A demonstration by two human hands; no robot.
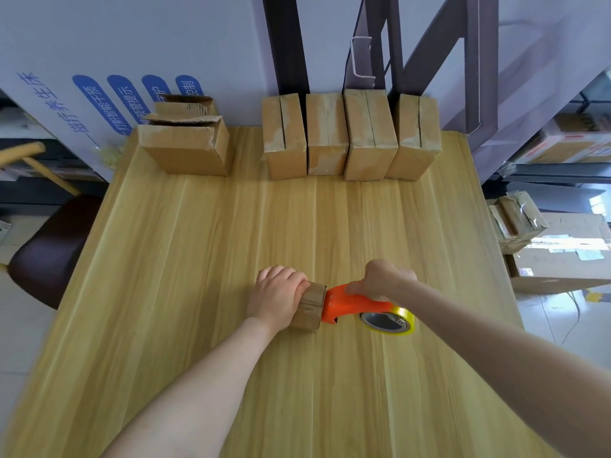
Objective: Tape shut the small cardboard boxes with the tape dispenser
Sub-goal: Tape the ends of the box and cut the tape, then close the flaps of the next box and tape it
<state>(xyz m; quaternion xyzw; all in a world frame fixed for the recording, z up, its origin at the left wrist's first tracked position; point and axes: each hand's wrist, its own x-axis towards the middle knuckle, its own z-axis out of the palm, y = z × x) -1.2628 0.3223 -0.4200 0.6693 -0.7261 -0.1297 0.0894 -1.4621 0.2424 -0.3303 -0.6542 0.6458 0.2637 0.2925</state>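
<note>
Taping was in hand on one box point(309, 309), mid-table point(198, 259) toward the near edge. Left hand point(277, 294) gripped it, fingers curled over the top. Right hand point(385, 280) was fisted round the orange dispenser point(350, 304), nose touching the box's right side, yellow roll point(388, 320) at the rear.

Next, probably: drag tape across the flap seam with the box held firm, then cut.

Four boxes point(350, 137) lined the far edge, with an open box point(186, 143) near the far left corner.

Writing: blue Chinese on the board point(99, 104) behind, "磁疗养生床" legible. Nothing readable on box or dispenser.
</note>
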